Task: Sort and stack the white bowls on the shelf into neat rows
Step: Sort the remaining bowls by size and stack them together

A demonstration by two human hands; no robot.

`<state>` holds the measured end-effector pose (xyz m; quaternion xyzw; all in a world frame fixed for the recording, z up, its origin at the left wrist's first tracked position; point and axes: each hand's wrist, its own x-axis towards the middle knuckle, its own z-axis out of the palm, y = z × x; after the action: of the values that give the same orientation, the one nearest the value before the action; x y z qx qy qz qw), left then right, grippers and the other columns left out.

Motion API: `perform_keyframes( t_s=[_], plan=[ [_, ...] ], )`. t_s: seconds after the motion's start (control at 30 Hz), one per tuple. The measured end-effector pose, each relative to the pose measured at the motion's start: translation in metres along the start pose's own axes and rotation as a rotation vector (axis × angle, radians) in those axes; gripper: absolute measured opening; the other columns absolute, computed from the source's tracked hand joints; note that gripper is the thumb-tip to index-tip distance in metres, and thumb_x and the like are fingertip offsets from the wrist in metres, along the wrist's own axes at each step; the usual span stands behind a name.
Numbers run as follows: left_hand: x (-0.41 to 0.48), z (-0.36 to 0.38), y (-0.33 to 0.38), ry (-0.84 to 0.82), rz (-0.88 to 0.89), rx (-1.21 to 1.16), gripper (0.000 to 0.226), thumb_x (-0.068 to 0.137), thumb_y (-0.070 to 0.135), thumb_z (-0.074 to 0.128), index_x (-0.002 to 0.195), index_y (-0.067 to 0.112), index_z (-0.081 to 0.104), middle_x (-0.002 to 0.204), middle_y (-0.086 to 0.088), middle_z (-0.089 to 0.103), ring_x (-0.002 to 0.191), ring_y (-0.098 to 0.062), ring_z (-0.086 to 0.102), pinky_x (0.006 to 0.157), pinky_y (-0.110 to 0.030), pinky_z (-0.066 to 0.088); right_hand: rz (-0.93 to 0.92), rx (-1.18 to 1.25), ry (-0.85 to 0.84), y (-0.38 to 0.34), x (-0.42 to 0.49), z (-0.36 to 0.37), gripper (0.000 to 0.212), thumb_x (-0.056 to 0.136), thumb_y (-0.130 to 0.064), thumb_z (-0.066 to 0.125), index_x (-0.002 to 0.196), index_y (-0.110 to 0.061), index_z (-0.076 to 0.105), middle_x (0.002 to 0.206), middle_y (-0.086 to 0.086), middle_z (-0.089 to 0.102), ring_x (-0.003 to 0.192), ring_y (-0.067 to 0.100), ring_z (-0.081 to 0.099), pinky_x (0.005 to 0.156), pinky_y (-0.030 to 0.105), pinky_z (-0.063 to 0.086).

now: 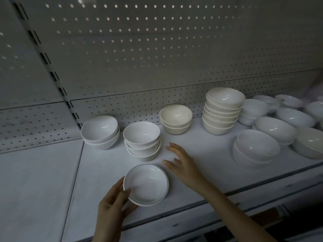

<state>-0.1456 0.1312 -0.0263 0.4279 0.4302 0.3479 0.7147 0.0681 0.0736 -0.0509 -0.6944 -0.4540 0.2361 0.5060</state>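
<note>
My left hand (111,205) grips the near-left rim of a shallow white bowl with a thin dark rim line (146,184), thumb on the rim, near the shelf's front. My right hand (183,163) hovers open just right of it, fingers spread and holding nothing. Behind stand a stack of two white bowls (100,131), a stack of three white bowls (142,140), a cream pair (175,118) and a tall cream stack of several bowls (222,110).
The white shelf (43,180) has a perforated back panel (157,58) and a front lip. Wider white bowls (257,147), some nested, crowd the right end. A seam divides the shelf at the left.
</note>
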Motion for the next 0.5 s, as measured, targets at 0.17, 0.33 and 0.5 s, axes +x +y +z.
perform_keyframes(
  t_s=[0.17,0.33,0.5],
  plan=[
    [0.003,0.019,-0.006,-0.127,-0.028,0.014,0.03,0.088,-0.003,0.056,0.1,0.02,0.07,0.098,-0.001,0.074,0.093,-0.024,0.065,0.055,-0.024,0.057,-0.081,-0.124,0.249,-0.003,-0.044,-0.042,0.022,0.091,-0.012,0.059,0.109,-0.024,0.063,0.125,-0.017,0.054,0.118,-0.005,0.048,0.1,0.013,0.035],
    [0.005,0.047,-0.016,-0.245,-0.049,0.027,0.029,0.089,-0.003,0.055,0.098,0.02,0.071,0.094,0.001,0.075,0.092,-0.021,0.066,0.059,-0.025,0.059,-0.135,-0.272,0.561,-0.009,-0.075,-0.085,0.023,0.09,-0.017,0.057,0.112,-0.02,0.061,0.129,-0.005,0.052,0.123,0.002,0.044,0.106,0.013,0.029],
    [0.001,0.077,-0.023,-0.343,-0.047,0.073,0.028,0.09,-0.001,0.054,0.098,0.021,0.071,0.092,0.004,0.076,0.097,-0.021,0.066,0.071,-0.033,0.059,0.053,-0.235,0.795,0.007,-0.09,-0.128,0.063,0.085,-0.018,0.068,0.137,-0.024,0.033,0.141,-0.006,0.024,0.131,0.006,0.025,0.109,0.022,0.022]
  ],
)
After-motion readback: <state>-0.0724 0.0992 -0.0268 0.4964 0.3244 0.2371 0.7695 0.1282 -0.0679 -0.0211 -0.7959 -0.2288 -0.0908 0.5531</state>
